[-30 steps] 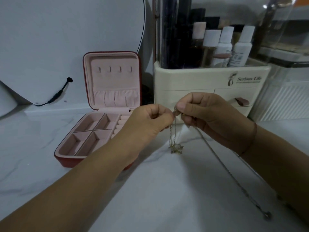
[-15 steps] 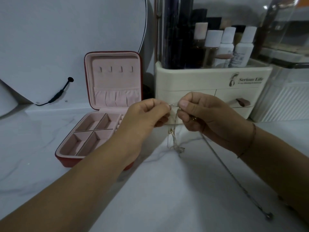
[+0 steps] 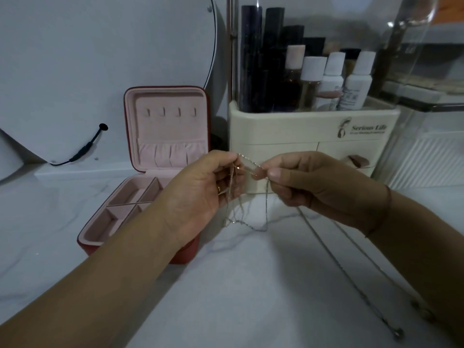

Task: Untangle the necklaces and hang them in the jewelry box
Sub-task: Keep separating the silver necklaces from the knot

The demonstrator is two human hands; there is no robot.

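Head view: your left hand (image 3: 198, 194) and right hand (image 3: 319, 184) fingers (image 3: 276, 174) pinch tangled necklaces (image 3: 248, 162) above the bench (image 3: 238, 285), open jewelry box (image 3: 170, 131) left, cream organizer (image 3: 288, 136) behind.

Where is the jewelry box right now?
In the head view, the jewelry box stands open on the left, behind the left hand pinching the necklaces, and left of the cream organizer.

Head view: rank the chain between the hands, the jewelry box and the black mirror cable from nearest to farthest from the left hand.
1. The chain, pinched in the left hand.
2. The jewelry box, just left, behind it.
3. The black cable, far left, on the mirror.
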